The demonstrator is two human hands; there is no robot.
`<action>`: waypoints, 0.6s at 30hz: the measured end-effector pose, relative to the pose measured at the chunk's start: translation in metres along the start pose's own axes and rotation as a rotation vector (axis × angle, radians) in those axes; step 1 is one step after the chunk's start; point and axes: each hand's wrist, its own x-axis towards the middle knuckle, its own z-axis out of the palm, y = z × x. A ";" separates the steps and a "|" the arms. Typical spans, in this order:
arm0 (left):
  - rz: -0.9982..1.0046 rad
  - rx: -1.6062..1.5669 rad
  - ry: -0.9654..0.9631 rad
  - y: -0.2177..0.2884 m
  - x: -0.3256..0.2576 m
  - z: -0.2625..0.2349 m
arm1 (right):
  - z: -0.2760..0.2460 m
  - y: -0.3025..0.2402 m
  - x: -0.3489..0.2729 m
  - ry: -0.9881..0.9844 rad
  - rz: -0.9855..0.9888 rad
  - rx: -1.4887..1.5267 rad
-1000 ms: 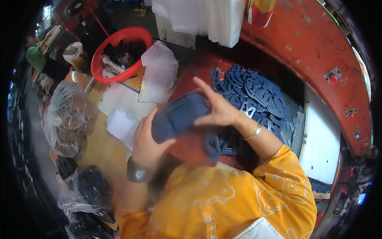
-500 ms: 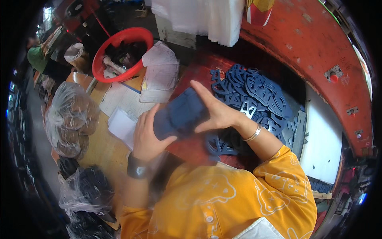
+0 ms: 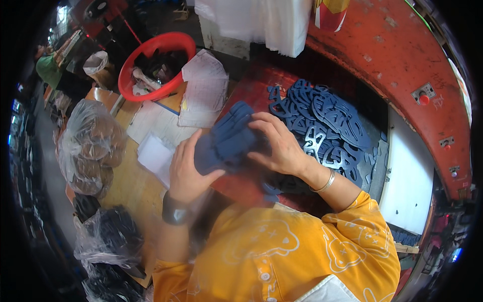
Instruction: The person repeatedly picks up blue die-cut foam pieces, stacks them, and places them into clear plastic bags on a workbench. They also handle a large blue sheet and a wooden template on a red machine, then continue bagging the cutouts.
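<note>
A stack of dark blue flat pieces (image 3: 229, 141), partly blurred, is held between my two hands over the red work surface. My left hand (image 3: 187, 168) cups its left side, thumb along the near edge and fingers on the outer side. On the right side, my right hand (image 3: 282, 146) has its fingers curled against the stack, thumb below. The upper layers look stepped and unevenly aligned. Beyond my right hand lies a pile of dark blue cut-out sheets (image 3: 334, 118) with curved openings, and a metal cutting die (image 3: 314, 142) sits among them.
Left of my hands are white paper slips (image 3: 155, 155), written sheets (image 3: 204, 95) and a red basin (image 3: 126, 83) of scraps. Clear bags of brown pieces (image 3: 89, 146) stand at the table's left edge. A red machine (image 3: 385, 55) with buttons arches over the right side.
My right hand has gone from spread beside the stack to curled against it. The stack's upper layers have shifted out of line. My left hand stays nearly in place.
</note>
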 end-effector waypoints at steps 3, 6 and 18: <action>-0.012 -0.003 0.010 -0.001 0.000 0.001 | 0.004 -0.006 -0.006 0.048 -0.032 -0.064; 0.016 0.000 0.034 -0.002 0.000 0.002 | 0.003 -0.006 -0.007 0.075 -0.076 -0.054; -0.049 -0.023 0.018 0.001 -0.004 -0.001 | -0.002 -0.018 0.007 -0.040 -0.070 -0.129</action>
